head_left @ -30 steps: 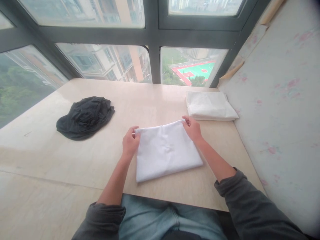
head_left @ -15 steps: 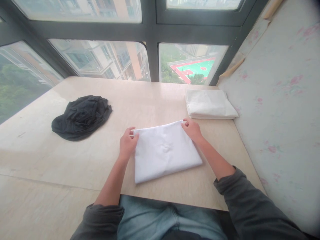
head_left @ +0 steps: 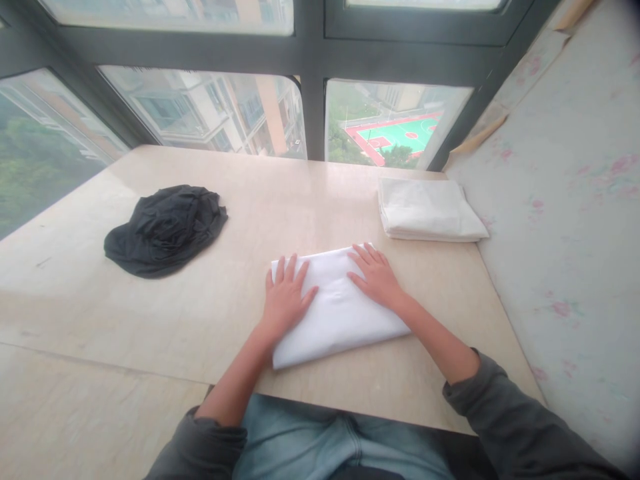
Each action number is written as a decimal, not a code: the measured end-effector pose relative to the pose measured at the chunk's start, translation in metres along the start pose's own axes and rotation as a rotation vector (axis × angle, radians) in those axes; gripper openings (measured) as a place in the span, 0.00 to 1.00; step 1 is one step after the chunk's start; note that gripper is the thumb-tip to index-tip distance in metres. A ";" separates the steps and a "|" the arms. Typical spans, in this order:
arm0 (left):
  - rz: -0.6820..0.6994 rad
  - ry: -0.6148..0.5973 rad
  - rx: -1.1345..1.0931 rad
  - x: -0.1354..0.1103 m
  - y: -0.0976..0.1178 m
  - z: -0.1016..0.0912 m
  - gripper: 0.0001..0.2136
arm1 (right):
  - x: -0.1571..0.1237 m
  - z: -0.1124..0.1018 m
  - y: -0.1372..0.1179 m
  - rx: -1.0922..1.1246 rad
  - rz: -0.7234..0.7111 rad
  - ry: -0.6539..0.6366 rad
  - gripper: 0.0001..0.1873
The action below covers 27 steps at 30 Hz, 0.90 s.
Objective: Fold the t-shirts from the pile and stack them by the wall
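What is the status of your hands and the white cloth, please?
Left hand, right hand: spread open on folded white cloth. Cloth on pale surface, lightly creased. Black cloth left, cream folded cloth far right, both apart from it.

Can't see all of the cloth's [head_left: 333, 330] 9 o'clock side, the left hand [head_left: 286, 303] is sitting over it, and the right hand [head_left: 376, 279] covers a lot of its 2 o'clock side. Sleeves [head_left: 200, 450] run out of frame at 7 and 4, jeans [head_left: 300, 433] get chopped at 6, wall [head_left: 575, 233] at 3. That mark [head_left: 44, 263] over at 9? Way too small to make out.
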State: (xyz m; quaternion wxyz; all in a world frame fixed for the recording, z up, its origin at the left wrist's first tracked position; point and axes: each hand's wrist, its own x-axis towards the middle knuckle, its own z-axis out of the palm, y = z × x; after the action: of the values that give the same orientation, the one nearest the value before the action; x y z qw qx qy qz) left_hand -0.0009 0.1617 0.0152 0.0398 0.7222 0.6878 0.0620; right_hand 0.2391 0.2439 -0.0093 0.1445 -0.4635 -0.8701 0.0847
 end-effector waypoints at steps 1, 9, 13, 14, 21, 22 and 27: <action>-0.005 -0.015 0.005 0.000 -0.002 0.003 0.31 | -0.001 0.003 0.002 0.003 0.020 -0.018 0.26; 0.002 0.021 -0.051 0.003 -0.008 0.009 0.31 | 0.000 0.007 0.007 0.071 0.023 0.009 0.27; -0.045 0.181 -0.226 -0.002 -0.015 0.011 0.27 | -0.007 0.006 0.011 0.266 0.053 0.144 0.23; -0.084 0.247 -0.297 -0.005 -0.018 0.011 0.26 | -0.010 0.005 0.013 0.329 0.075 0.196 0.23; -0.392 0.173 -0.803 -0.041 -0.029 -0.009 0.31 | -0.051 -0.004 0.022 0.778 0.485 0.421 0.26; -0.428 0.114 -0.869 -0.045 -0.030 -0.014 0.32 | -0.058 -0.007 0.022 0.823 0.572 0.418 0.27; -0.610 -0.107 -1.152 -0.052 -0.035 -0.041 0.35 | -0.088 -0.027 0.019 0.917 0.773 0.303 0.28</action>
State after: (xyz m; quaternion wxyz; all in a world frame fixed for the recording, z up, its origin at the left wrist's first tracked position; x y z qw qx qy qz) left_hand -0.0436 0.1100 0.0485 0.4704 0.3597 0.7155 0.3707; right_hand 0.3094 0.1816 -0.0042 0.4099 -0.6428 -0.4842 0.4294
